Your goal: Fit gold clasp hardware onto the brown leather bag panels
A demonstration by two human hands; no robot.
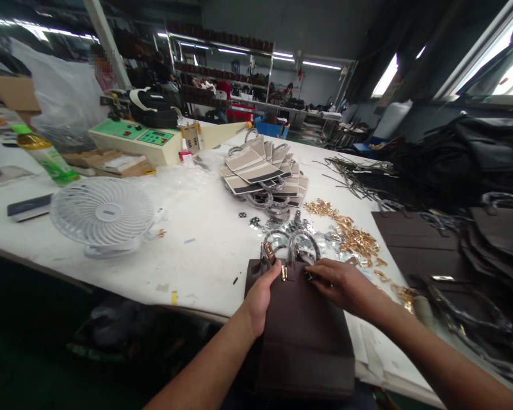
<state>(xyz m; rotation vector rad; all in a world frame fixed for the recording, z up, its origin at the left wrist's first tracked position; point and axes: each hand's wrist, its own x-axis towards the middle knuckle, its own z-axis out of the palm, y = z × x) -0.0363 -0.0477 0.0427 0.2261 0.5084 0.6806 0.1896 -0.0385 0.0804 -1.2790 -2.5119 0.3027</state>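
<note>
A dark brown handbag (305,336) leans at the table's front edge, its two looped handles (304,242) wrapped in clear plastic. My left hand (260,296) grips the bag's upper left edge, thumb on the front panel near a handle base. Close to that thumb, a gold metal fitting (284,273) sits at the top of the panel. My right hand (340,282) is at the upper right of the bag, its fingers pinched around a small shiny metal piece (309,275) at the panel. The fingers partly hide that piece.
Behind the bag lie gold fittings (354,236), small metal plates (255,221) and stacked beige-and-dark bag panels (256,168). A white fan (106,210) stands left, near a bottle (47,154) and a green-panelled machine (141,136). More brown bags (414,233) fill the right side.
</note>
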